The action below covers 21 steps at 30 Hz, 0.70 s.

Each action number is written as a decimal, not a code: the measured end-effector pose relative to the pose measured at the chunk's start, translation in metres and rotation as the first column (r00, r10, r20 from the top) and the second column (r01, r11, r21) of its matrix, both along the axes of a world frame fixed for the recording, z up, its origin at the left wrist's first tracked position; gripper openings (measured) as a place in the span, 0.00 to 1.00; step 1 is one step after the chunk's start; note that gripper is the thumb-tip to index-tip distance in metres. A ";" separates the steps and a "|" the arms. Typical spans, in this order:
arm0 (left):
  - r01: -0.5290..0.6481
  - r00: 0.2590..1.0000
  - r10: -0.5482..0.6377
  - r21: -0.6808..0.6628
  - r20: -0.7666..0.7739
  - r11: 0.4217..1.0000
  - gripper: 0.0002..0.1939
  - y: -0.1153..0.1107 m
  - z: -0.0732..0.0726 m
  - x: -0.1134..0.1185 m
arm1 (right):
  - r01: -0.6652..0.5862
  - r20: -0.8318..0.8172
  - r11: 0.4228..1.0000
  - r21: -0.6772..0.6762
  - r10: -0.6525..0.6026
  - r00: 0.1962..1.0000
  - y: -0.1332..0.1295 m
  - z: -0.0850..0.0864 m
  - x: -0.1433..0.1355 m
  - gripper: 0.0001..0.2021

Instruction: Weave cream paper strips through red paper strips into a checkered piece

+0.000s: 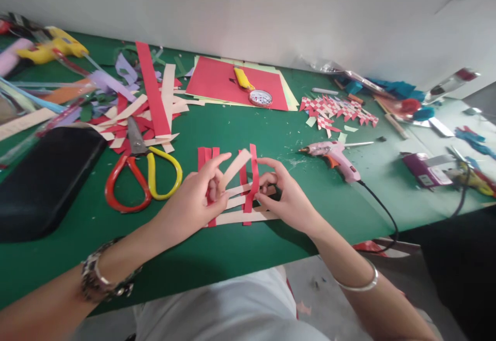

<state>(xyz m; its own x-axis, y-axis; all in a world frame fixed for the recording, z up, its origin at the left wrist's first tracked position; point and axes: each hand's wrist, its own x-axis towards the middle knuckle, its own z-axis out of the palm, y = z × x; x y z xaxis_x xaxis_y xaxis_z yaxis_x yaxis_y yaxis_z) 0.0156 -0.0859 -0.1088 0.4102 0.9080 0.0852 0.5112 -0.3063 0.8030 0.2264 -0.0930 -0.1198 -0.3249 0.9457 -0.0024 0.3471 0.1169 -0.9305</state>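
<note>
Red and cream paper strips cross each other on the green table in front of me. My left hand (pixel 199 194) lies over the left part of this weave, its fingers closed around a cream strip (pixel 235 169) that tilts up and to the right. Several upright red strips (pixel 201 156) show behind that hand. On the right side, my right hand (pixel 289 194) pinches a loose, slightly curved red strip (pixel 254 170) standing across the cream ones. The lowest cream strip (pixel 232 218) runs level beneath both hands. My fingers hide part of the crossings.
Scissors (pixel 127 181) and a black case (pixel 50 181) lie left, below heaped paper strips (pixel 153 93). A pink glue gun (pixel 333 155) with a cord rests right. Behind are red sheets (pixel 217 80), a yellow cutter (pixel 243 78) and checkered woven pieces (pixel 337 109).
</note>
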 end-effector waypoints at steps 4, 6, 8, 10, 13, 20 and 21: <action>-0.021 0.999 0.025 -0.085 0.047 0.996 0.25 -0.005 0.004 -0.005 | -0.020 0.010 1.000 0.011 0.020 1.000 -0.001 0.000 0.001 0.27; -0.019 0.998 0.027 -0.135 0.061 0.991 0.22 -0.008 0.005 -0.008 | -0.026 0.005 0.999 0.020 0.026 1.000 -0.001 0.001 0.001 0.26; -0.031 0.999 0.036 -0.132 0.035 0.991 0.19 -0.009 0.007 -0.011 | -0.029 0.000 0.999 0.025 0.029 1.000 -0.001 0.001 0.001 0.26; -0.074 0.997 0.073 -0.061 -0.015 0.995 0.16 -0.009 0.009 -0.014 | -0.032 0.000 0.999 0.027 0.032 0.999 -0.001 0.001 0.001 0.25; -0.161 0.986 0.162 0.041 -0.030 0.986 0.09 -0.008 0.015 -0.020 | -0.029 0.011 0.999 0.032 0.029 1.000 -0.001 0.001 0.000 0.25; -0.248 0.950 0.257 -0.067 0.179 0.966 0.08 -0.006 0.016 -0.031 | -0.035 0.052 0.999 0.035 0.033 0.998 -0.001 0.001 0.000 0.25; -0.236 0.949 0.248 -0.085 0.196 0.968 0.09 -0.005 0.016 -0.030 | -0.041 0.060 0.998 0.038 0.038 0.997 -0.001 0.002 -0.001 0.25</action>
<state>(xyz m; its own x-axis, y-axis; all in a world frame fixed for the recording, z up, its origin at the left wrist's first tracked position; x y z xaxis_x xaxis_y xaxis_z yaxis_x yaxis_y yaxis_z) -0.0143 -0.0908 -0.0930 0.1569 0.9838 0.0864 0.3883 -0.1419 0.9105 0.2257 -0.0941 -0.1182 -0.3624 0.9319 0.0144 0.3956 0.1678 -0.9030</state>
